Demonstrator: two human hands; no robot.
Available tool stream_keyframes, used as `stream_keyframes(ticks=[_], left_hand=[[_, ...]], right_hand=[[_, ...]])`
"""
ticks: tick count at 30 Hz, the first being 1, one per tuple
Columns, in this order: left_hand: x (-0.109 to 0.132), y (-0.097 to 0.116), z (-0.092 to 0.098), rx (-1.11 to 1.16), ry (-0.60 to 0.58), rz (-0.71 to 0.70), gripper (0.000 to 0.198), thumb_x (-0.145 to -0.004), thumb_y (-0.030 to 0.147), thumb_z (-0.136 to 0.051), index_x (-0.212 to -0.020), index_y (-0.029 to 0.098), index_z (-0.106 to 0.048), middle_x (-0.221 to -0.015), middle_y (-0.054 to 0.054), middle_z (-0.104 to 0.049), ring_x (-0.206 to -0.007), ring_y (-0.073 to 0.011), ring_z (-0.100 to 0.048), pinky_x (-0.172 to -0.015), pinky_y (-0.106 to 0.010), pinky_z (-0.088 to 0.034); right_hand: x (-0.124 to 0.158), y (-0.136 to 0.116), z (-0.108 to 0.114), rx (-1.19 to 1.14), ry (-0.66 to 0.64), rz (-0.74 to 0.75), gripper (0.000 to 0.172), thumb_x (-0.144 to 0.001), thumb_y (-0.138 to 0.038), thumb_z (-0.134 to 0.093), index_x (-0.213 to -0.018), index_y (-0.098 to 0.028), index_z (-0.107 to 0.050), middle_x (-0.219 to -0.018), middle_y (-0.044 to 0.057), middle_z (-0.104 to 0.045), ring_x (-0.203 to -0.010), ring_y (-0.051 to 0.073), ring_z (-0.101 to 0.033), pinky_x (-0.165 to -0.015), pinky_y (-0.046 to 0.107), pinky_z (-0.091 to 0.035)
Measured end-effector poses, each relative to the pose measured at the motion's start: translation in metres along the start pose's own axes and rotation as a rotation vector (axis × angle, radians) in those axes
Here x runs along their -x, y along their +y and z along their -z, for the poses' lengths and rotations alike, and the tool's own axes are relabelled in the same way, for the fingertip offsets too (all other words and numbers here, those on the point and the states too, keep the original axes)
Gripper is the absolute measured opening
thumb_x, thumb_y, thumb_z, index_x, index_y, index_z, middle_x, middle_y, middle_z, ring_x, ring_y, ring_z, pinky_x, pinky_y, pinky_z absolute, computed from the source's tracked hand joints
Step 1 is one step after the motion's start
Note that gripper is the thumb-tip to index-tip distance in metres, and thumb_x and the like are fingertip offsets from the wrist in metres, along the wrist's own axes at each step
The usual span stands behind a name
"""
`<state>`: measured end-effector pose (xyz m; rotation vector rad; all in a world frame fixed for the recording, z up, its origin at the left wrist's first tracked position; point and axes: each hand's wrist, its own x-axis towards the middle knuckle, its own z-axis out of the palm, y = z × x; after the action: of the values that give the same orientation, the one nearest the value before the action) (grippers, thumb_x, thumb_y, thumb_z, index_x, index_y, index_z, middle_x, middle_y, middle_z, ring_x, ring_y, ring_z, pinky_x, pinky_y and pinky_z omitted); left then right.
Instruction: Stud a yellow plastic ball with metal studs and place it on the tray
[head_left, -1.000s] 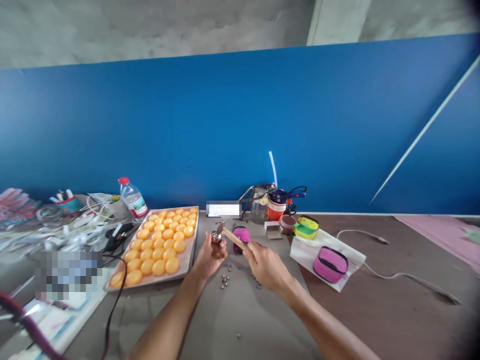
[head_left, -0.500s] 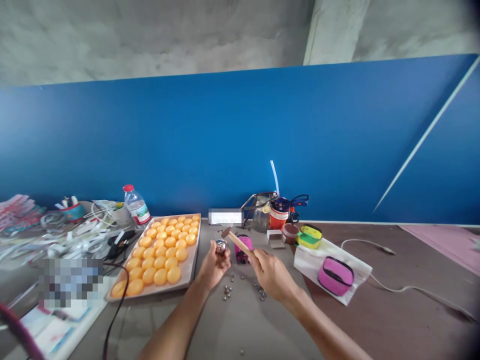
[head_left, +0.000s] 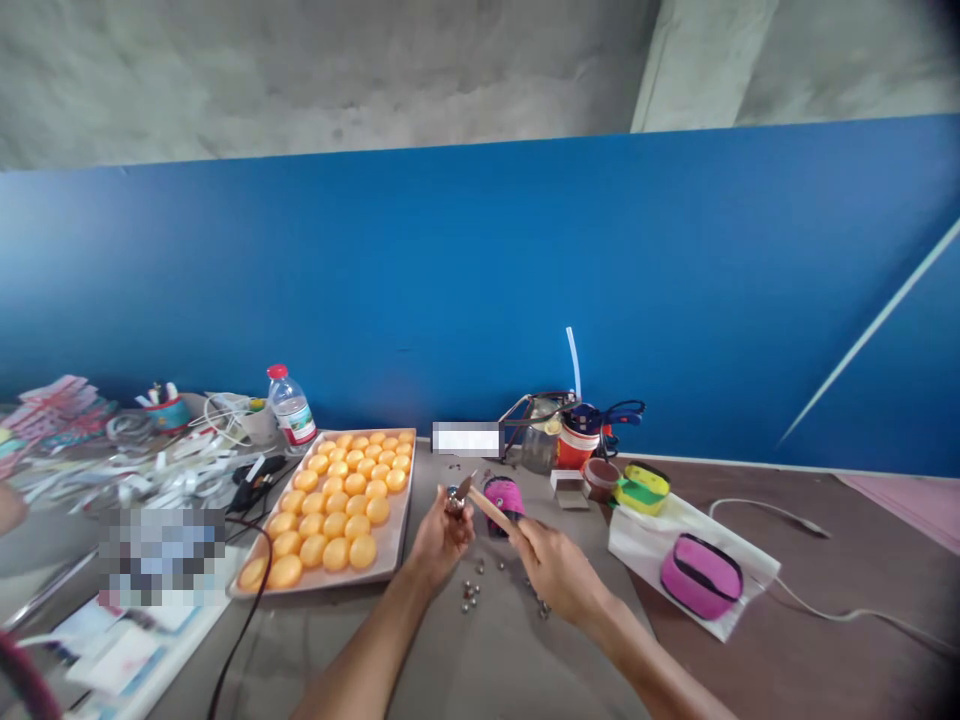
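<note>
My left hand (head_left: 444,540) is closed around a shiny round metal piece (head_left: 454,503), its fingers partly covering it. My right hand (head_left: 559,572) grips a hammer (head_left: 495,514) by its wooden handle. The dark hammer head is right at the metal piece; whether they touch I cannot tell. Just behind the handle stands a pink and black fabric item (head_left: 504,492). Several small shiny metal balls (head_left: 469,600) lie on the grey table between my forearms, with more beside my right wrist.
A tray (head_left: 403,530) of orange balls stands to the left, near a bottle (head_left: 291,408) and cluttered cables. At the back are a glass jar (head_left: 540,445) and a red cup (head_left: 575,448). Rightward, a pink case (head_left: 703,577) lies on white paper. Part of a person's hand (head_left: 9,507) shows at the left edge.
The hammer head has come down from above and beside the metal piece to right at it. The view has shifted slightly left, and a person's hand has appeared at the left edge.
</note>
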<state>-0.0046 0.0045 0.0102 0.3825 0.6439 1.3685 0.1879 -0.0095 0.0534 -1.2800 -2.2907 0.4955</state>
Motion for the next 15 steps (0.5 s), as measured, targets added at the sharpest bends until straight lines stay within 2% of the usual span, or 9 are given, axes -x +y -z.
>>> stream_keyframes(ticks=[7, 12, 15], left_hand=[[0.001, -0.0025, -0.0039, -0.025, -0.032, -0.021, 0.04, -0.086, 0.051, -0.042, -0.067, 0.016, -0.044, -0.057, 0.0, -0.051, -0.037, -0.0052, -0.035, -0.043, -0.019, -0.03], [0.003, -0.0028, -0.0027, -0.005, 0.044, 0.017, 0.037, -0.086, 0.047, -0.045, -0.068, 0.015, -0.044, -0.057, 0.0, -0.051, -0.039, -0.0048, -0.038, -0.045, -0.018, -0.031], [0.0031, -0.0014, -0.0017, 0.022, 0.002, -0.016, 0.038, -0.085, 0.05, -0.045, -0.068, 0.016, -0.043, -0.057, 0.0, -0.052, -0.039, -0.0047, -0.038, -0.045, -0.018, -0.03]], right_hand=[[0.0014, -0.0001, -0.0028, -0.026, 0.064, -0.001, 0.027, -0.093, -0.03, -0.03, -0.076, -0.018, -0.048, -0.066, 0.003, -0.059, -0.054, 0.013, -0.052, -0.052, 0.023, -0.028], [0.0026, 0.0022, -0.0082, 0.038, 0.012, -0.033, 0.023, -0.091, -0.026, -0.033, -0.076, -0.018, -0.048, -0.069, 0.004, -0.062, -0.057, 0.014, -0.056, -0.051, 0.024, -0.027], [0.0027, 0.0035, -0.0084, 0.01, 0.073, 0.008, 0.026, -0.092, -0.029, -0.031, -0.075, -0.019, -0.047, -0.067, 0.004, -0.061, -0.057, 0.015, -0.055, -0.052, 0.024, -0.028]])
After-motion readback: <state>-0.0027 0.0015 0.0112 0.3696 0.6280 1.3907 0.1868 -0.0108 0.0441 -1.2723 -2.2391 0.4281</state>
